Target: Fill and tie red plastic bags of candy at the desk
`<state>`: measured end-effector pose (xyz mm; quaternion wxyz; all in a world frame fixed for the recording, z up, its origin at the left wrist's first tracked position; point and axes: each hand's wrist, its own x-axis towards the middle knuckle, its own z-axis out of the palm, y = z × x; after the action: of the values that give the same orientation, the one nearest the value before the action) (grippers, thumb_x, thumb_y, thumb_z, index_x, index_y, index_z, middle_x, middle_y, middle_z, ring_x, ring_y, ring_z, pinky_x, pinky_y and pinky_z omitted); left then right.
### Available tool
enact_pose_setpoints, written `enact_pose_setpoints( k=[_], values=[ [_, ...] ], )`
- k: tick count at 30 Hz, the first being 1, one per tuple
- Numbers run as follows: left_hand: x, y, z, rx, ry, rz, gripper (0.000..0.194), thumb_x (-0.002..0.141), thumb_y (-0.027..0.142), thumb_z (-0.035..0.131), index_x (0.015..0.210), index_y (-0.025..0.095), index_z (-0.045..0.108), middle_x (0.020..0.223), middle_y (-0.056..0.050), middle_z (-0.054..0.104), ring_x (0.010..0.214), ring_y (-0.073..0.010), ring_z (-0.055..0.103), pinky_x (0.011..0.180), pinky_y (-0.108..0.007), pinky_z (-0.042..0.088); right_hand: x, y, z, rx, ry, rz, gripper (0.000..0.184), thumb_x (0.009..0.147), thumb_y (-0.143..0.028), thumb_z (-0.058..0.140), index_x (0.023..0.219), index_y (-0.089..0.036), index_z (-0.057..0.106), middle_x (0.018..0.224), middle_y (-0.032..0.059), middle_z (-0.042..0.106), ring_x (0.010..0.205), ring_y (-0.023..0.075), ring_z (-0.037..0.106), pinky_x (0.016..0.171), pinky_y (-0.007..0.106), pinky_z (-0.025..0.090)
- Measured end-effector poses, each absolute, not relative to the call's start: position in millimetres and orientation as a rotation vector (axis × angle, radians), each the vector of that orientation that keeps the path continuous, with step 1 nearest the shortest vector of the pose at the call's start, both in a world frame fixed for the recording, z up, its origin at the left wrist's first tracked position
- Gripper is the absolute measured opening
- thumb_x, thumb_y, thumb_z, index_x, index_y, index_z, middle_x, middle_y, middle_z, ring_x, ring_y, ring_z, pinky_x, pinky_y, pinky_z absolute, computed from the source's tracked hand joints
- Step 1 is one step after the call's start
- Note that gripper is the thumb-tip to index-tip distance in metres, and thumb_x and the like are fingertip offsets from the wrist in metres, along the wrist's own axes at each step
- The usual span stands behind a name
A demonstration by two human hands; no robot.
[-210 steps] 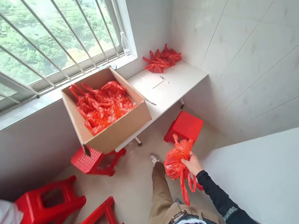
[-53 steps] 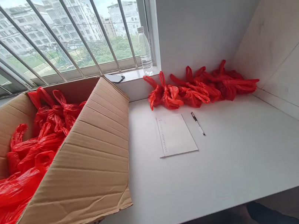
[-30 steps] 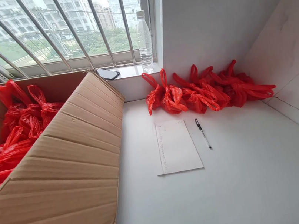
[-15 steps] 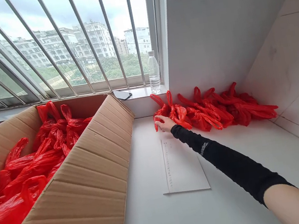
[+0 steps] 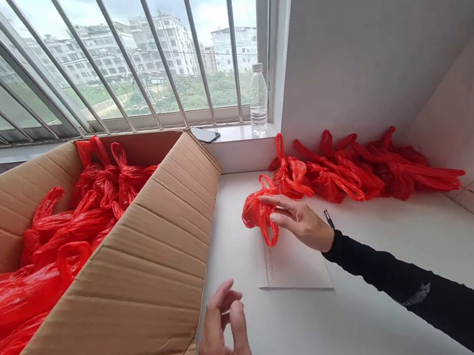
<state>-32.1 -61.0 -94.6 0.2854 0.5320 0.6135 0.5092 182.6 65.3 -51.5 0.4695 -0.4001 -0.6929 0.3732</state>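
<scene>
Bare-skinned left hand (image 5: 225, 351), nearest item, at 6 o'clock of the view: raised over the white counter (image 5: 385, 304), fingers loosely curled, grasping nothing. Corrugated cardboard box (image 5: 136, 275), at 9 o'clock: open-topped, standing on the counter, filled with knotted red plastic bags (image 5: 51, 246). Right hand (image 5: 299, 221), black-sleeved, just past centre toward 1 o'clock: fingers pinched on one small red plastic bag (image 5: 260, 212), which hangs lifted above the counter, directly over the far edge of a white paper sheet (image 5: 297, 263). Sheet lies flat, a column of small print down its left margin, partly covered by the hand. Black pen (image 5: 328, 219), just beside the wrist at its 1 o'clock, mostly hidden. Row of red bags (image 5: 365, 170), from 12 to 3 o'clock: lined up against the back wall, apart from the held bag. Dark phone (image 5: 205, 134) and clear water bottle (image 5: 258, 102), at 12 o'clock: on the window ledge, bottle upright in the corner. Barred window (image 5: 121, 58), farthest.
</scene>
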Motion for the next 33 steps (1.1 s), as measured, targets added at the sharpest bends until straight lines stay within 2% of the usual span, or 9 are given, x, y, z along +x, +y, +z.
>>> enact_pose_setpoints(
  k=[4, 8, 12, 16, 20, 24, 26, 28, 33],
  values=[
    [-10.3, -17.2, -96.6, 1.824, 1.516, 1.298, 0.047, 0.09, 0.032, 0.058, 0.135, 0.021, 0.05, 0.12, -0.012, 0.061, 0.104, -0.0273, 0.06, 0.087, -0.046, 0.053, 169.7, -14.0, -53.0, -0.864, -1.935, 0.979, 0.048, 0.097, -0.026, 0.055, 0.145, -0.03, 0.047, 0.137, 0.0033, 0.058, 0.127, 0.0224, 0.053, 0.11, 0.041, 0.043],
    [-11.2, -14.1, -108.6, 1.837, 1.467, 1.257, 0.018, 0.094, 0.03, 0.053, 0.105, 0.021, 0.064, 0.101, -0.008, 0.065, 0.096, -0.0245, 0.063, 0.084, -0.041, 0.053, 182.0, -28.9, -60.7, -1.066, -1.926, 0.848, 0.048, 0.103, -0.025, 0.044, 0.149, -0.033, 0.037, 0.112, 0.0011, 0.069, 0.099, 0.0196, 0.064, 0.09, 0.037, 0.054],
    [-17.7, -25.3, -109.1, 1.803, 1.453, 1.244, 0.016, 0.095, 0.025, 0.051, 0.103, 0.021, 0.064, 0.103, -0.007, 0.065, 0.094, -0.0221, 0.063, 0.082, -0.036, 0.053, 199.1, -9.0, -74.0, -1.203, -1.996, 0.498, 0.034, 0.096, -0.025, 0.057, 0.13, -0.027, 0.057, 0.106, 0.0067, 0.063, 0.098, 0.0255, 0.058, 0.088, 0.045, 0.051],
    [-22.2, -28.9, -106.1, 1.836, 1.395, 1.231, 0.021, 0.094, 0.023, 0.05, 0.105, 0.022, 0.068, 0.108, -0.007, 0.066, 0.101, -0.022, 0.063, 0.089, -0.036, 0.051, 209.3, -4.3, -79.5, -1.198, -1.982, 0.575, 0.009, 0.095, -0.025, 0.059, 0.099, -0.025, 0.067, 0.095, 0.0049, 0.062, 0.09, 0.023, 0.058, 0.082, 0.041, 0.05],
    [-34.4, -29.1, -111.1, 1.758, 1.465, 1.2, 0.023, 0.094, 0.025, 0.05, 0.107, 0.021, 0.068, 0.105, -0.007, 0.069, 0.099, -0.0227, 0.064, 0.083, -0.035, 0.051, 235.2, -9.8, -81.5, -1.359, -1.758, 0.569, 0.014, 0.097, -0.031, 0.056, 0.09, -0.025, 0.067, 0.085, 0.0023, 0.063, 0.079, 0.0206, 0.057, 0.074, 0.039, 0.049],
    [-34.9, -31.7, -113.5, 1.683, 1.535, 1.188, 0.03, 0.095, 0.025, 0.051, 0.123, 0.024, 0.062, 0.118, -0.007, 0.067, 0.106, -0.0233, 0.062, 0.092, -0.038, 0.05, 255.1, -18.7, -83.3, -1.442, -1.695, 0.564, 0.017, 0.097, -0.033, 0.053, 0.108, -0.026, 0.064, 0.11, 0.005, 0.064, 0.097, 0.024, 0.059, 0.085, 0.042, 0.049],
    [-25.3, -33.8, -109.5, 1.757, 1.493, 1.182, 0.041, 0.092, 0.026, 0.058, 0.133, 0.027, 0.054, 0.129, -0.006, 0.061, 0.115, -0.0236, 0.059, 0.099, -0.04, 0.047, 250.4, -23.6, -80.8, -1.423, -1.736, 0.6, 0.032, 0.094, -0.034, 0.056, 0.125, -0.028, 0.056, 0.121, 0.0052, 0.06, 0.11, 0.0257, 0.055, 0.095, 0.045, 0.047],
    [-13.4, -34.5, -103.6, 1.85, 1.42, 1.168, 0.046, 0.091, 0.026, 0.061, 0.136, 0.028, 0.052, 0.131, -0.006, 0.059, 0.12, -0.0237, 0.055, 0.102, -0.04, 0.045, 239.1, -26.4, -76.6, -1.394, -1.802, 0.621, 0.044, 0.092, -0.035, 0.062, 0.134, -0.029, 0.05, 0.117, 0.0051, 0.06, 0.109, 0.0256, 0.054, 0.097, 0.045, 0.044],
    [-8.2, -26.7, -98.7, 1.773, 1.425, 1.179, 0.013, 0.092, 0.032, 0.063, 0.099, 0.027, 0.072, 0.099, -0.001, 0.07, 0.098, -0.0207, 0.061, 0.086, -0.032, 0.048, 232.4, -24.8, -73.6, -1.411, -1.782, 0.653, 0.01, 0.096, -0.033, 0.06, 0.095, -0.026, 0.067, 0.084, 0.0008, 0.06, 0.082, 0.0204, 0.053, 0.077, 0.036, 0.043]
  ],
)
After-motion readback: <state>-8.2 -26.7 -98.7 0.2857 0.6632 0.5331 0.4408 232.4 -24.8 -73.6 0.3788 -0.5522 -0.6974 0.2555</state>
